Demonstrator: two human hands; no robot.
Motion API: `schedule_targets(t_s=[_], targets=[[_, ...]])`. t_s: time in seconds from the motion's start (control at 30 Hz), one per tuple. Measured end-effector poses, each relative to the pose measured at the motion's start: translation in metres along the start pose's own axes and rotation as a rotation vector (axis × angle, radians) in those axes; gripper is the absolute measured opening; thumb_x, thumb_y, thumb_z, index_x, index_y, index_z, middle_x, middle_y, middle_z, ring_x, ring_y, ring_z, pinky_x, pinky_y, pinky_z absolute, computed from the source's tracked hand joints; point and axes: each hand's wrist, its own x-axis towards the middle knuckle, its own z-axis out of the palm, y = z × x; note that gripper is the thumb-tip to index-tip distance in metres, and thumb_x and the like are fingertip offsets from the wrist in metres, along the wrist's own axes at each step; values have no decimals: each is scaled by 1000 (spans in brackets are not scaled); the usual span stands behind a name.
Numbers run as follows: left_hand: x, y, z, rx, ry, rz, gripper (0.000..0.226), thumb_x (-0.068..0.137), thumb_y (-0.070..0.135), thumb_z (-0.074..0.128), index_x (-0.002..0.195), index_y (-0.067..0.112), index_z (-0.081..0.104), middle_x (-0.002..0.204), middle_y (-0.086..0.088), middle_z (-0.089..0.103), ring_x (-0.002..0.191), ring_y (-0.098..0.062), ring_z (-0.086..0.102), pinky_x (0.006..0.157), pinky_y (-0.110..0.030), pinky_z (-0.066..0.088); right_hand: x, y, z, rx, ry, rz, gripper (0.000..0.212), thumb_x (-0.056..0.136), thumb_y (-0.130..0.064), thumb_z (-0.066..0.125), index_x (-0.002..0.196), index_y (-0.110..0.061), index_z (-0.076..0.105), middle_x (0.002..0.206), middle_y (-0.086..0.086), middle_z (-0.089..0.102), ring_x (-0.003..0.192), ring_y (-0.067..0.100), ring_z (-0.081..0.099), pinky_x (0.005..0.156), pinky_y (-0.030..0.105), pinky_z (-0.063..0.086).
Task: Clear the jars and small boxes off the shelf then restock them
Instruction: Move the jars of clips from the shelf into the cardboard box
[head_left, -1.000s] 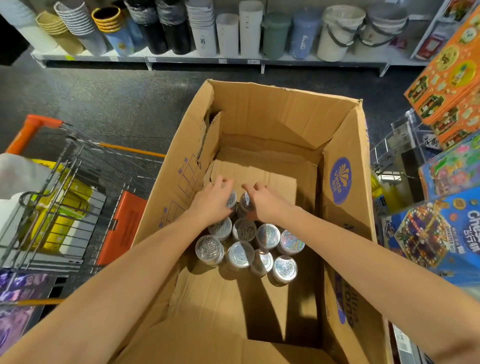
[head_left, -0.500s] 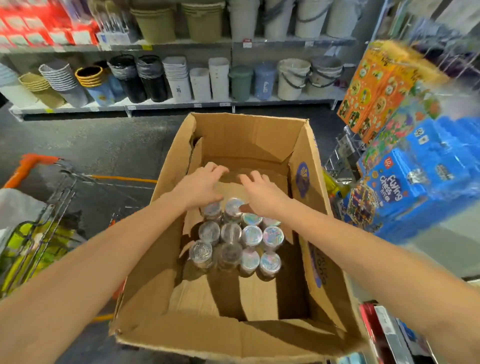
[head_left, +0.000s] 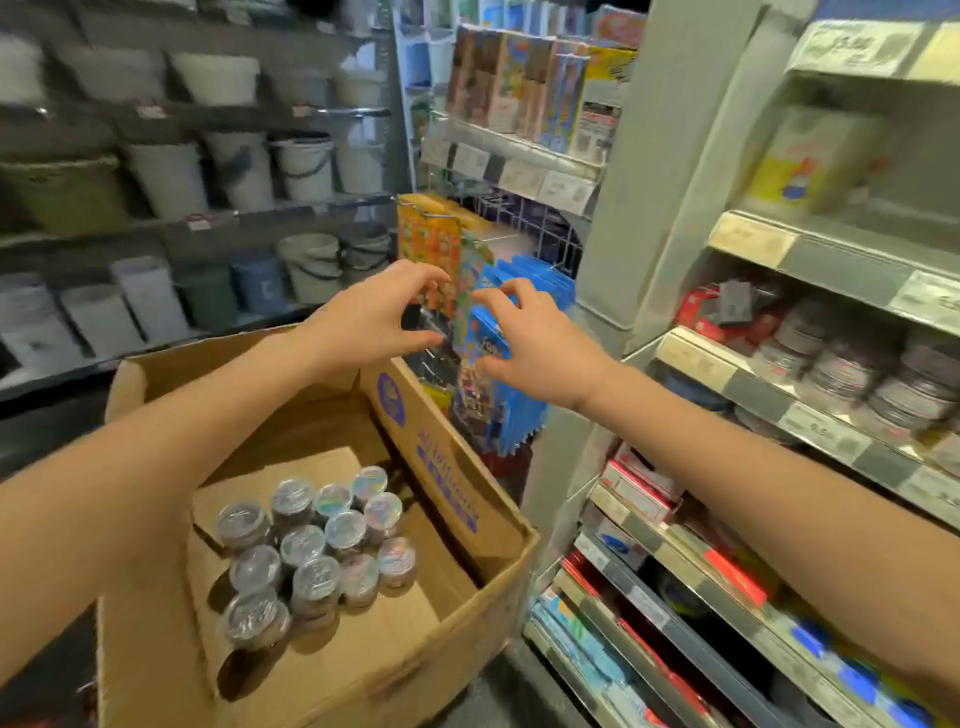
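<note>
I see my left hand and right hand hovering side by side, fingers loosely curved, gripping nothing. The jars stand clustered inside the cardboard box, well below both hands.

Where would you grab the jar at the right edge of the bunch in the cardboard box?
Probably by its lid, from straight above. The jar stands upright, tight against its neighbours on the left, with the cardboard box walls rising around, so the round top is the freest part.
</note>
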Motion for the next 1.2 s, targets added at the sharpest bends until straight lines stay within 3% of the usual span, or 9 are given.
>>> schedule_targets(t_s=[0.23,0.37,0.57,0.67,0.87,1.0,1.13,1.2], targets=[[84,124,-1,-29,-2,403,64,82,24,74,137,14,43,128,-6,52,110,-20,54,92,-26,39,-115,77,-83,-173,132,355,68,87,-35,62,144,-17,31,138,15,34,122,36,40,101,46,39],[121,203,17,-91,-10,616,61,80,22,75,133,14,46,125,-8,54,102,-23,58,91,-35,45,-172,107,-122,-241,175,544,66,88,-36,60,144,-16,31,137,15,36,122,34,40,102,43,38],[161,308,52,-219,9,797,54,83,22,72,131,14,49,123,-8,52,99,-19,57,94,-38,46,-238,142,-157,-297,228,800,63,89,-35,60,143,-17,32,137,13,37,124,33,41,101,43,38],[176,346,68,-209,2,890,54,85,24,69,133,15,47,127,-7,50,109,-21,55,96,-35,44,-256,159,-163,-338,235,873,63,91,-37,57,145,-18,29,142,12,34,127,32,39,103,44,38],[221,397,91,-173,65,957,50,88,33,63,133,22,45,128,-2,47,116,-21,50,96,-39,43,-283,208,-178,-479,314,983,54,93,-40,52,141,-21,34,137,9,37,124,30,40,101,43,38],[252,428,104,-181,0,923,53,90,34,61,137,24,40,130,-2,45,117,-19,49,97,-36,42,-296,246,-191,-573,308,1023,49,94,-39,49,138,-21,37,135,8,38,124,31,38,101,43,35],[285,459,117,-97,-64,845,60,91,38,59,144,24,35,119,-7,55,108,-23,54,84,-32,45,-295,280,-200,-717,248,967,48,95,-37,48,138,-20,36,133,11,38,121,32,38,99,42,34],[300,472,123,-59,-94,799,54,93,37,56,140,16,41,120,-7,60,103,-22,55,79,-30,44,-291,293,-207,-779,208,940,47,95,-36,48,138,-21,35,133,12,38,119,33,39,99,44,34]])
